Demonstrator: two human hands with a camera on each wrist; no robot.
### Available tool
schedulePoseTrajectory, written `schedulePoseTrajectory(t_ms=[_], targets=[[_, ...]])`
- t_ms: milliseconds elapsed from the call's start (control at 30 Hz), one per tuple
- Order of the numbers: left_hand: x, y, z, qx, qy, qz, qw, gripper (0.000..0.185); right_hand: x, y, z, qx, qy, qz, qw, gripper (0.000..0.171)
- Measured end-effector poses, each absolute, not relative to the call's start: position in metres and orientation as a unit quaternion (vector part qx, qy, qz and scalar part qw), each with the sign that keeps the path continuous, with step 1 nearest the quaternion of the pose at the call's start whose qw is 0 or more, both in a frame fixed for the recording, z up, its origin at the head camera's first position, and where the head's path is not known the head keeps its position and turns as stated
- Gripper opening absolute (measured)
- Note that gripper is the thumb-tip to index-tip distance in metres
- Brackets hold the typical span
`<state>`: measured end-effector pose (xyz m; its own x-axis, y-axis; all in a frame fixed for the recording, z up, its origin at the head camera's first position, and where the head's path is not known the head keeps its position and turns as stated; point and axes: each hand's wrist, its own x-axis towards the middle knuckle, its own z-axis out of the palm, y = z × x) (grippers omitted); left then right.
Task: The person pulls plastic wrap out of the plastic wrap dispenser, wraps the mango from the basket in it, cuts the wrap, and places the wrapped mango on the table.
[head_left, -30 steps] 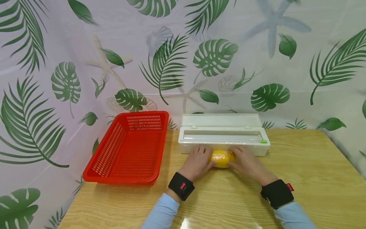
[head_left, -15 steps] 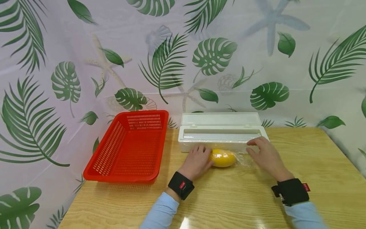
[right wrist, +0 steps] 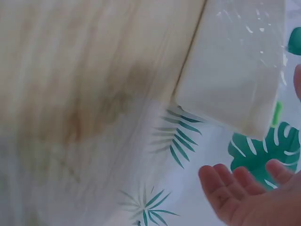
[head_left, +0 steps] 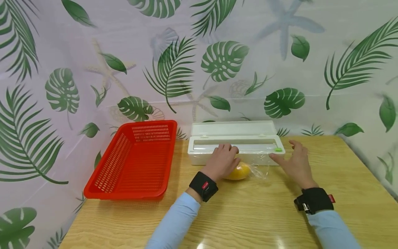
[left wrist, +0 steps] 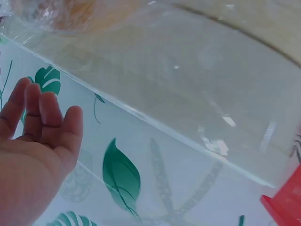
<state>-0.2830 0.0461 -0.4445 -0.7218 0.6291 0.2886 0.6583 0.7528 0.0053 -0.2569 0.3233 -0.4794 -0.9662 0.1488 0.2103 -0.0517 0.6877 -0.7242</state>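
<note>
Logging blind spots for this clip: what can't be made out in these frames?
- Head view: left hand covers part of the yellow fruit; contact unclear.
- Head view: cling film edges barely visible, transparent.
- Right wrist view: motion blur smears the table; right hand cut off by the edge.

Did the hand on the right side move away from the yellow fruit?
Yes. The right hand left the wrapped yellow fruit and moved right, toward the green-tab end of the white cling-film dispenser.

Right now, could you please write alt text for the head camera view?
A person's left hand rests on a white film dispenser box above a wrapped yellow fruit; the right hand hovers open near its green slider. A red basket sits left.
</note>
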Motion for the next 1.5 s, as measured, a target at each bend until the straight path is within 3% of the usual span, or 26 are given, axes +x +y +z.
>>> schedulePoseTrajectory(t_ms=[100, 200, 367, 633, 1067, 1267, 1500], targets=[[-0.292, 0.060, -0.437, -0.360, -0.923, -0.039, 0.130, 0.025, -0.265, 0.323, -0.482, -0.010, -0.915, 0.391, 0.097, 0.098], [-0.300, 0.071, -0.433, -0.362, -0.925, -0.031, 0.115, 0.024, -0.270, 0.326, -0.487, 0.001, -0.922, 0.379, 0.078, 0.092], [-0.311, 0.089, -0.430, -0.355, -0.930, -0.022, 0.092, 0.024, -0.271, 0.329, -0.490, 0.004, -0.923, 0.375, 0.088, 0.092], [-0.317, 0.116, -0.427, -0.352, -0.935, 0.016, 0.043, 0.029, -0.274, 0.334, -0.488, 0.033, -0.939, 0.322, 0.116, 0.048], [-0.317, 0.164, -0.420, -0.448, -0.887, 0.103, 0.042, 0.050, -0.275, 0.334, -0.491, 0.033, -0.941, 0.311, 0.133, 0.039], [-0.319, 0.171, -0.422, -0.469, -0.878, 0.077, 0.059, 0.037, -0.275, 0.339, -0.491, 0.040, -0.940, 0.308, 0.143, 0.035], [-0.316, 0.184, -0.424, -0.477, -0.874, 0.041, 0.085, 0.015, -0.274, 0.340, -0.491, 0.032, -0.944, 0.295, 0.146, 0.045]])
